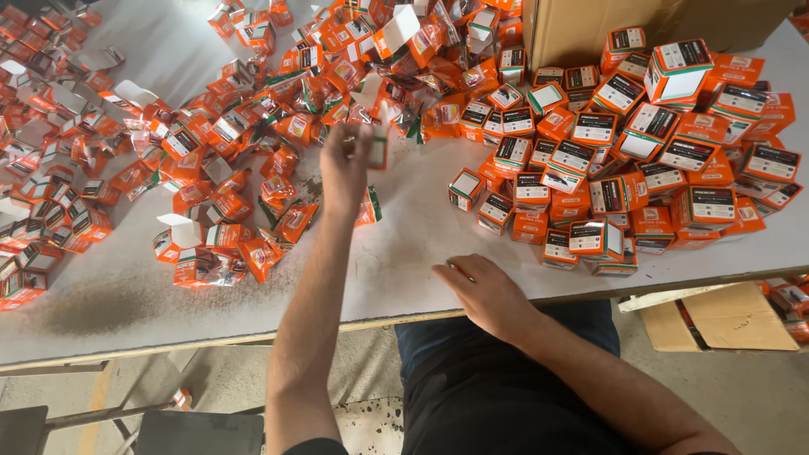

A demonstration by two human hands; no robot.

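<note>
Two heaps of small orange cartons cover the counter [404, 253], with both hands at work between them.

The left hand [345, 168] is raised over the counter's middle, blurred, fingers pinched on a small carton [377, 145] with its white flap up. The right hand [484, 291] lies flat and slack near the counter's front edge, gripping nothing. The left heap [211, 143] is of open and flattened cartons, white flaps showing; contents cannot be told. The right heap [640, 160] is of closed, squared cartons with dark labels. A brown cardboard box [590, 25] stands at the far edge; its inside is out of view.
</note>
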